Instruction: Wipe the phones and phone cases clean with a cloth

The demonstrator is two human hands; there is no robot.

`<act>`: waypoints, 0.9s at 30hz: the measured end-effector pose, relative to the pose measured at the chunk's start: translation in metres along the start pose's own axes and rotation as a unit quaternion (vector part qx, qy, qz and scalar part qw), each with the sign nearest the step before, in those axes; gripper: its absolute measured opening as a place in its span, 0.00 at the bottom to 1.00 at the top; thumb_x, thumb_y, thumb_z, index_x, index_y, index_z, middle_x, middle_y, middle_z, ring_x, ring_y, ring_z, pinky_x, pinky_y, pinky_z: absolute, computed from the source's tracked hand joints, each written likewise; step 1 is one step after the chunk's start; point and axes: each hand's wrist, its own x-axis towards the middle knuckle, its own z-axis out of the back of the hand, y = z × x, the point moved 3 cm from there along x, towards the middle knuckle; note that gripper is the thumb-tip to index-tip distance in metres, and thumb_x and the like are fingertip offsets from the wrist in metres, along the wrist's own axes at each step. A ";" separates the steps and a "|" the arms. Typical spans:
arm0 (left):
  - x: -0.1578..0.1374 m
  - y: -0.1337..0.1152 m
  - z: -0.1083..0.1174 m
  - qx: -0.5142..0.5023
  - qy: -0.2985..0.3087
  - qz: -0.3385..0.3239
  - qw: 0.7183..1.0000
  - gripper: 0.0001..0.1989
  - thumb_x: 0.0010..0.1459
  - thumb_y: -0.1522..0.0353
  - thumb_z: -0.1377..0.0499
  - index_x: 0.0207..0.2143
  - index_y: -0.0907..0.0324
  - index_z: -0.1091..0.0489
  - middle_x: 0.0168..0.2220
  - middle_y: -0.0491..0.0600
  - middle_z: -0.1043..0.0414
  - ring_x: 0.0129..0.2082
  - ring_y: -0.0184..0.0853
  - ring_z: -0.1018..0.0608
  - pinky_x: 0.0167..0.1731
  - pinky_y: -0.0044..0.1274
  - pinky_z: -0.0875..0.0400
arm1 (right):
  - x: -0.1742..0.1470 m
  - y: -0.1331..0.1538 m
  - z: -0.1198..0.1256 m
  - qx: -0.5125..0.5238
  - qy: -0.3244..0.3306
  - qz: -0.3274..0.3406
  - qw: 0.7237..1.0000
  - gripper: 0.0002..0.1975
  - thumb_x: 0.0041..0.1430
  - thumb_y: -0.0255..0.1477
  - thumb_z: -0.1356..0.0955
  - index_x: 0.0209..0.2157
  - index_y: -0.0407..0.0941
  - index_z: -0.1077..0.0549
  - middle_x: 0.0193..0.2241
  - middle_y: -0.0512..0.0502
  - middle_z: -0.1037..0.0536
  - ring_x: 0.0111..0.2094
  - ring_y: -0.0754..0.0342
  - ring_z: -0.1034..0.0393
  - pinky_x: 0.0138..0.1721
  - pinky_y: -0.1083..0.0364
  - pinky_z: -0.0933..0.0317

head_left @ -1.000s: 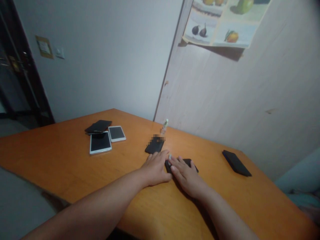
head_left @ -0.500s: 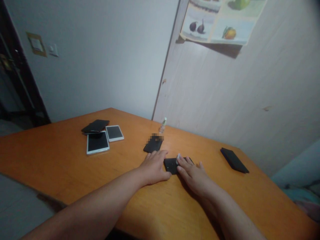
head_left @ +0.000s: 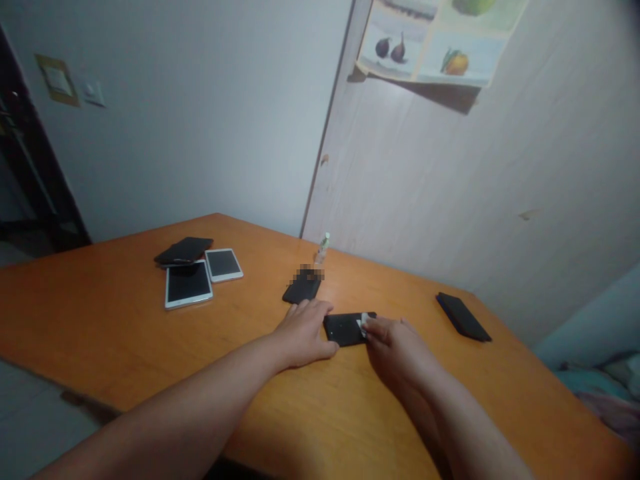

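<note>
A flat black phone with a few small pale marks lies lengthwise on the table between my hands. My left hand spans its left end, thumb at the near corner and index finger at the far one. Pinched in the fingers of my right hand is a small white wipe, pressed to the phone's right part. My right fingers hide the phone's lower right corner. Just beyond my left fingers lies another black flat device, its far end pixelated.
On the orange wooden table, a small clear bottle stands near the wall. Two white-framed tablets and a stack of dark flat items lie at the left. A black flat case lies near the right edge.
My right hand has slid right along the phone with the white wipe, its fingers now drawn together. My left hand keeps its place at the phone's left end. The view has shifted slightly.
</note>
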 end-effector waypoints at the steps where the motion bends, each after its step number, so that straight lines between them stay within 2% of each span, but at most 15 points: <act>1: 0.000 0.000 0.000 0.003 0.001 -0.002 1.000 0.33 0.47 0.56 0.36 0.55 0.57 0.34 0.52 0.54 0.29 0.51 0.49 0.28 0.51 0.37 0.32 | 0.004 -0.007 0.002 0.000 -0.020 -0.022 1.000 0.13 0.63 0.28 0.36 0.42 0.49 0.20 0.43 0.42 0.19 0.48 0.44 0.28 0.55 0.43 0.44; 3: 0.000 0.000 0.001 0.007 0.002 -0.005 1.000 0.31 0.47 0.56 0.36 0.53 0.56 0.34 0.51 0.53 0.28 0.50 0.49 0.28 0.49 0.37 0.32 | 0.009 -0.014 0.001 0.009 -0.049 -0.038 0.998 0.09 0.60 0.27 0.34 0.36 0.47 0.20 0.36 0.41 0.20 0.41 0.47 0.28 0.46 0.50 0.40; 5: 0.000 0.000 0.001 0.007 0.001 -0.007 1.000 0.29 0.48 0.57 0.36 0.52 0.56 0.33 0.50 0.52 0.28 0.49 0.48 0.28 0.49 0.36 0.31 | 0.011 -0.009 -0.003 0.039 -0.064 -0.016 0.997 0.07 0.58 0.26 0.33 0.32 0.45 0.22 0.34 0.43 0.22 0.38 0.49 0.29 0.40 0.53 0.39; 9: 0.000 0.000 0.001 0.005 -0.001 -0.008 1.000 0.29 0.48 0.57 0.36 0.52 0.55 0.34 0.50 0.51 0.28 0.49 0.48 0.28 0.49 0.35 0.32 | 0.013 -0.001 -0.013 0.134 -0.050 0.042 0.989 0.04 0.58 0.27 0.33 0.30 0.45 0.26 0.33 0.46 0.24 0.36 0.53 0.30 0.37 0.56 0.40; 11: 0.001 0.000 0.000 0.005 -0.002 -0.009 1.000 0.30 0.48 0.57 0.36 0.52 0.55 0.34 0.51 0.51 0.28 0.50 0.48 0.28 0.49 0.35 0.32 | 0.015 -0.014 -0.014 0.157 -0.052 0.001 0.986 0.03 0.58 0.28 0.33 0.32 0.45 0.27 0.31 0.48 0.24 0.33 0.53 0.31 0.34 0.56 0.41; 14: 0.001 0.000 0.000 0.005 -0.001 -0.009 1.000 0.30 0.47 0.57 0.35 0.52 0.55 0.33 0.51 0.51 0.28 0.49 0.48 0.28 0.49 0.35 0.32 | 0.019 -0.037 -0.011 0.135 -0.074 -0.099 0.983 0.04 0.58 0.29 0.33 0.30 0.45 0.29 0.26 0.49 0.25 0.28 0.53 0.32 0.30 0.56 0.44; 16: 0.001 0.000 0.000 0.004 0.000 -0.008 1.000 0.29 0.47 0.57 0.35 0.52 0.55 0.33 0.51 0.51 0.28 0.49 0.47 0.28 0.49 0.35 0.32 | 0.018 -0.035 -0.011 0.118 -0.078 -0.113 0.983 0.05 0.59 0.29 0.33 0.28 0.45 0.30 0.25 0.49 0.25 0.28 0.53 0.33 0.30 0.56 0.45; 18: 0.000 0.000 0.001 -0.001 0.000 -0.006 1.000 0.29 0.47 0.58 0.35 0.52 0.55 0.33 0.51 0.51 0.28 0.49 0.47 0.28 0.50 0.35 0.32 | 0.015 -0.014 -0.014 0.127 -0.068 -0.073 0.987 0.05 0.59 0.29 0.33 0.29 0.45 0.30 0.27 0.48 0.25 0.29 0.53 0.33 0.31 0.56 0.45; 21: -0.001 0.000 0.002 -0.009 -0.002 -0.005 1.000 0.29 0.48 0.56 0.35 0.52 0.55 0.33 0.50 0.51 0.28 0.50 0.47 0.28 0.50 0.35 0.32 | 0.008 0.024 -0.018 0.150 -0.048 0.046 0.987 0.03 0.59 0.29 0.33 0.31 0.46 0.28 0.32 0.48 0.24 0.35 0.53 0.31 0.35 0.56 0.42; 23: -0.001 0.000 0.002 -0.010 -0.002 -0.006 1.000 0.28 0.48 0.55 0.35 0.51 0.55 0.33 0.50 0.52 0.28 0.50 0.47 0.28 0.50 0.35 0.32 | 0.007 0.028 -0.018 0.150 -0.038 0.062 0.986 0.03 0.59 0.29 0.33 0.32 0.46 0.28 0.33 0.48 0.24 0.35 0.53 0.31 0.36 0.56 0.42; 25: -0.001 0.000 0.002 -0.010 0.002 -0.005 1.000 0.29 0.48 0.56 0.35 0.52 0.54 0.33 0.50 0.51 0.28 0.50 0.47 0.28 0.50 0.35 0.32 | 0.009 0.012 -0.015 0.146 -0.031 0.015 0.989 0.04 0.59 0.30 0.33 0.30 0.46 0.30 0.30 0.49 0.24 0.32 0.54 0.32 0.33 0.57 0.43; 27: 0.000 0.000 0.002 -0.010 0.007 -0.006 1.000 0.29 0.48 0.57 0.35 0.52 0.54 0.33 0.51 0.51 0.28 0.50 0.47 0.28 0.50 0.35 0.32 | 0.011 -0.012 -0.010 0.140 -0.034 -0.062 0.988 0.06 0.59 0.30 0.33 0.28 0.46 0.31 0.25 0.50 0.26 0.28 0.54 0.33 0.30 0.57 0.44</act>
